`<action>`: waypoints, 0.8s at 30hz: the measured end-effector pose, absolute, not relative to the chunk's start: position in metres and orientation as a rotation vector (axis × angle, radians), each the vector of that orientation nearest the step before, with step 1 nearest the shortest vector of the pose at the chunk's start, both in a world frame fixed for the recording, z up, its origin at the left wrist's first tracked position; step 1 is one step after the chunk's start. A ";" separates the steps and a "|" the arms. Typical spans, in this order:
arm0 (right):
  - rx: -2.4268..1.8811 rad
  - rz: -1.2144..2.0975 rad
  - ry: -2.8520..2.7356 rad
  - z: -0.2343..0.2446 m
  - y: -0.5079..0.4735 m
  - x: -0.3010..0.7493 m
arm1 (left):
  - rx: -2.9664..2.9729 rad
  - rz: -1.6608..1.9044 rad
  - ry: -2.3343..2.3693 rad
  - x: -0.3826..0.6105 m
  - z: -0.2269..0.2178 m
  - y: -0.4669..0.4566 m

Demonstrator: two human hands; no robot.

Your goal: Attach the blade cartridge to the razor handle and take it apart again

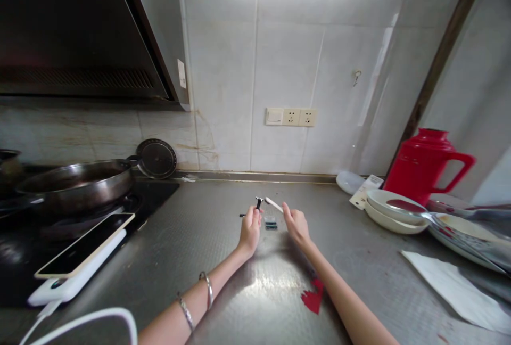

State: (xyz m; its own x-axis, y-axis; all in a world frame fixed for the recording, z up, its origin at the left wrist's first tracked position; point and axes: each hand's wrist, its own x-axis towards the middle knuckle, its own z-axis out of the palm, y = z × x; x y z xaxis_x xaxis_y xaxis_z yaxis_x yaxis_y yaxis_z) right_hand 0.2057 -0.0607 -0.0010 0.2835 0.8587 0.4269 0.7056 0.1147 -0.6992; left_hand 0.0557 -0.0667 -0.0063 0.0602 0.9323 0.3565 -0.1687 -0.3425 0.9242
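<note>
My left hand [250, 228] is closed around the black handle of a small razor-like tool [259, 204] with a shiny crosswise head at its top. Between the fingers of my right hand [296, 223] is a slim white stick [273, 205], thicker and rounded at its far end, like a small brush. That end is right by the tool's head; whether they touch I cannot tell. Below and between my hands, a small clear pack with dark strips [271, 224] lies on the steel counter [223, 196]. A short black piece [242, 215] shows just left of my left hand.
At left, a phone [85, 246] rests on a white power bank [80, 276] with a cable, near a pan [75, 182] on the stove. Right are a red thermos [419, 166], stacked bowls [393, 217] and a white napkin [455, 286]. Red scrap [312, 298] lies near my right forearm.
</note>
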 end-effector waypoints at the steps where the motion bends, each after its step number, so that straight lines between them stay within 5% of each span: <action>1: -1.623 0.206 -1.450 0.000 -0.061 0.206 | 1.361 1.455 0.826 0.056 -0.005 -0.068; 24: -1.655 0.062 -1.471 -0.005 -0.059 0.215 | 1.091 1.185 0.505 0.058 0.022 -0.085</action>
State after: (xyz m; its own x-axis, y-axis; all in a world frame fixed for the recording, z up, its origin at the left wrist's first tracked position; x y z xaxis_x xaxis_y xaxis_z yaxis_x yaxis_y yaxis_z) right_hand 0.2146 -0.0592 -0.0051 0.2928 0.8165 0.4975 0.7721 0.1049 -0.6267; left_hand 0.0582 -0.0850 0.0222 0.3498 0.9131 0.2094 -0.4808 -0.0168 0.8767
